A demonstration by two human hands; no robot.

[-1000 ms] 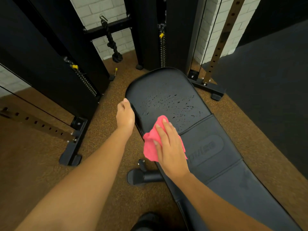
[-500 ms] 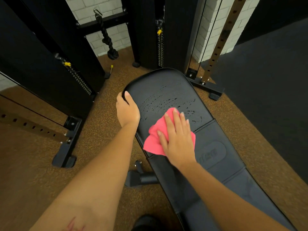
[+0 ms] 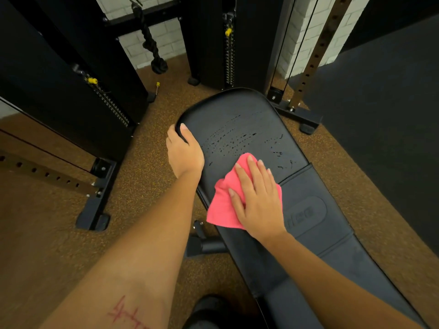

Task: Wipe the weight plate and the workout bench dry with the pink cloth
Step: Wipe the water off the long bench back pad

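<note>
Brown speckled gym floor (image 3: 59, 233), black cable machine (image 3: 209, 43) at the back, a knotted rope handle (image 3: 152, 46) hanging from it. Black padded workout bench (image 3: 237, 110) runs from bottom right up to centre, its rounded end near the machine base. Weight plate is not in view.

Left hand (image 3: 184, 150) grips the left edge of the bench pad, thumb on top and fingers wrapped over the side, bracing it. Right hand (image 3: 259, 200) lies flat with straight, spread fingers, pressing the pink cloth (image 3: 221, 205) onto the pad just above the seam. Nothing is pinched; it's palm pressure only. The cloth is bunched, and its lower left corner hangs past the pad edge.

Water droplets (image 3: 232, 141) sit in streaky rows just beyond the cloth, with a few more to the right near the seam.

Judged step: wiping the bench, wet patch not yet cleared.

Risks: the flat palm may slide over the cloth and leave it behind, since nothing holds it. The bunched cloth covers little, so a pass could smear the rows or miss the right-hand drops. The overhanging corner could drag the cloth off the pad.
</note>
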